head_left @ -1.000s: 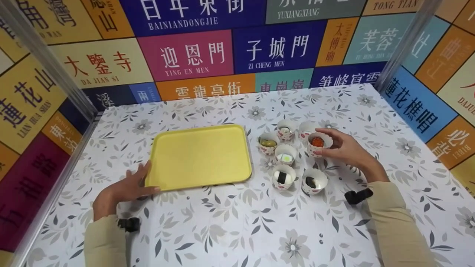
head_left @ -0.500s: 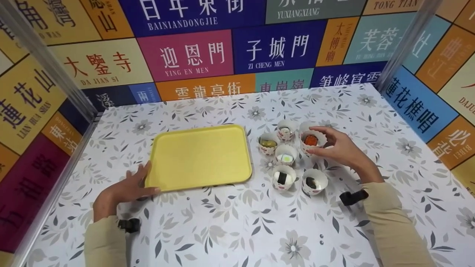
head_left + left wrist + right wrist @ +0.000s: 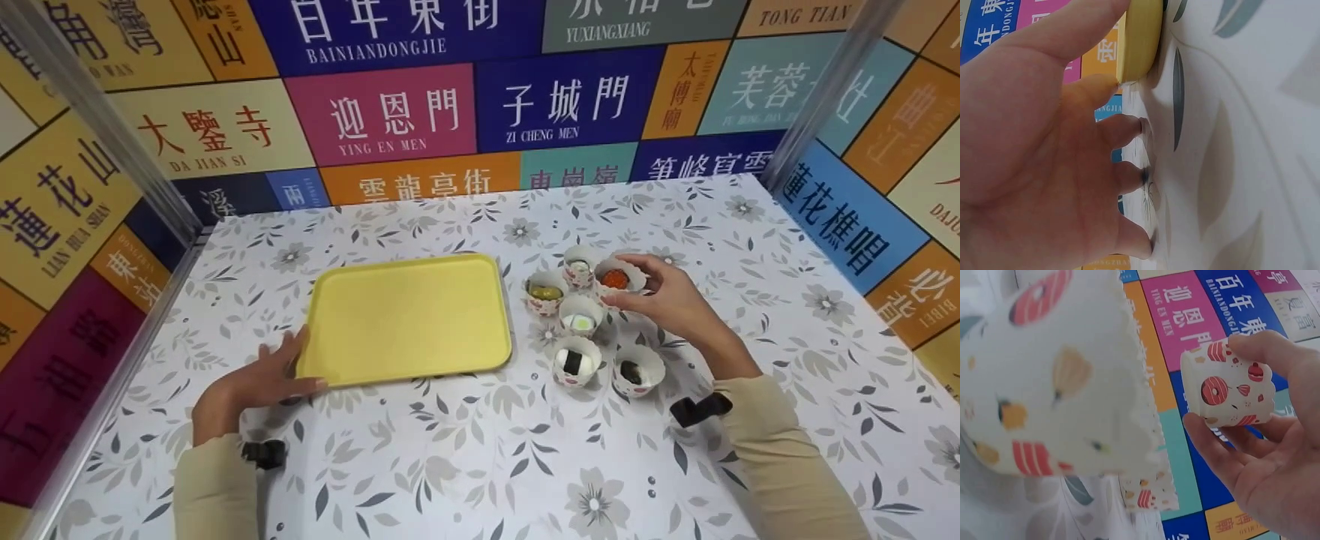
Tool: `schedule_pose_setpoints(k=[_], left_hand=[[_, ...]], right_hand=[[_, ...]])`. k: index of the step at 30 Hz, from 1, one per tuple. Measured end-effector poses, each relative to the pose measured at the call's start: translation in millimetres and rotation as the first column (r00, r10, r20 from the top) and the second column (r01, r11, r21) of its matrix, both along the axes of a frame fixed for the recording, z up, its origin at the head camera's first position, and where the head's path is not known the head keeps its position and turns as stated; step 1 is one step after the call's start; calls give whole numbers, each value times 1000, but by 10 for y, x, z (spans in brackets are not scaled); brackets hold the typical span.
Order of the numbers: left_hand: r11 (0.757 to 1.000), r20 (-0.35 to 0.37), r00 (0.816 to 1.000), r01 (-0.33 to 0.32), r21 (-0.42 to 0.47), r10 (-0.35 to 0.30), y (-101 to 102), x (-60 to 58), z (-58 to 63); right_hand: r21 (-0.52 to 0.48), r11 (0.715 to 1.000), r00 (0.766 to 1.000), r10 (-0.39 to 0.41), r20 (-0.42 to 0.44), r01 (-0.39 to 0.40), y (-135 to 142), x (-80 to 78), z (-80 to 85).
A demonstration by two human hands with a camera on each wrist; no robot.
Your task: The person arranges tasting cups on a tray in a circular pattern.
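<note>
My right hand (image 3: pixel 667 292) grips a paper cup (image 3: pixel 1235 385) by its sides, thumb opposite fingers. Through the cup's mouth, red-orange food (image 3: pixel 615 279) shows. Around it, more printed paper cups stand on the table: a cup with olive-green food (image 3: pixel 544 291), a back one with whitish food (image 3: pixel 579 266), and a middle one with white and yellow-green food (image 3: pixel 581 319). In front are a cup with white food and a black strip (image 3: pixel 574 363) and a cup with dark food (image 3: pixel 637 371). My left hand (image 3: pixel 262 375) touches the yellow tray (image 3: pixel 405 319) at its near-left corner, fingers spread.
A white table (image 3: pixel 420 465) printed with grey leaves and flowers lies under everything. Panels with large coloured lettering (image 3: pixel 382 112) close off the back and both sides. The tray stands left of the cups. Black straps (image 3: pixel 701 409) sit at both wrists.
My right hand has moved left with the red-orange cup, bringing it close to the back cups. A cup seen behind it earlier is now hidden. My left hand stays at the tray.
</note>
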State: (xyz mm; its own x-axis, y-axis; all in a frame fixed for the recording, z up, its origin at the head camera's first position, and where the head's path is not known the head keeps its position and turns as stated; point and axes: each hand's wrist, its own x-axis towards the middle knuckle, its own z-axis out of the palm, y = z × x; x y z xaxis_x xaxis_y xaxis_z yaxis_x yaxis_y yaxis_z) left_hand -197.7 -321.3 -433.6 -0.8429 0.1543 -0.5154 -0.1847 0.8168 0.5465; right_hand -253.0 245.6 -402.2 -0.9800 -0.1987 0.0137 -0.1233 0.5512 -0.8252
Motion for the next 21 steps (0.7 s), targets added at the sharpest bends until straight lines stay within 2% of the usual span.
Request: schedule_pose_setpoints(k=[3,10,17,21], left_hand=[[1000,-9,1000,16,-9,-16,-4,4,-5],[1000,-15,1000,28,3,-28,7,-14,2],[1000,-2,1000,13,2,-13,-11,-19,15],[1000,-16,999,30,-5,-30,-19,-17,12]], right_hand=[[-14,1000,1000,-9,8,9,-68,20,28],[35,998,998,-56,-25,57,-163,71,82],[37,998,999,-51,-15,52,-330,52,24],[17,999,999,-47,-14,47,-451,37,25]])
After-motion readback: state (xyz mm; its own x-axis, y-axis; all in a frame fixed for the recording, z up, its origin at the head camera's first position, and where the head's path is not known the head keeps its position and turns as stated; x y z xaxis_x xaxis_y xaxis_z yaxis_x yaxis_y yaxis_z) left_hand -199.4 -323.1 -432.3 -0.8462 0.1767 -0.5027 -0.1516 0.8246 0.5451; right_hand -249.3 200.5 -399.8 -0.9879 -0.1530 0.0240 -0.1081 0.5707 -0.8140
